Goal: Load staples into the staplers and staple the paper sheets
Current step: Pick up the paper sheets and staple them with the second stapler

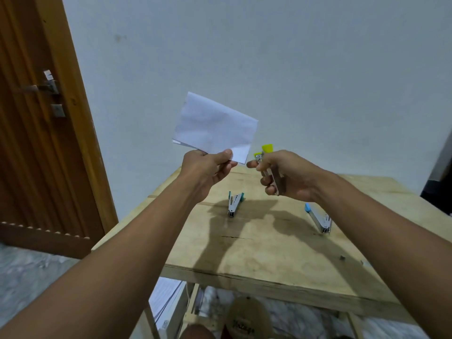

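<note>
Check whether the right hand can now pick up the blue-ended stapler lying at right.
Probably not yet. The blue-ended stapler lies uncovered on the table below the right hand, so the way looks free, but that hand grips the yellow-ended stapler and must likely set it down first.

2 bare forearms [137, 241]; bare left hand [208, 170], bare right hand [289, 178].

Pale plywood table top [281, 253], cracked near its middle, on a light wooden frame. Brown ribbed wooden door [36, 167] at left, with metal lever handle [46, 85]. Plain white wall [269, 57] behind. Grey mottled floor [22, 277]. Round tan disc [248, 319] below the table.
</note>
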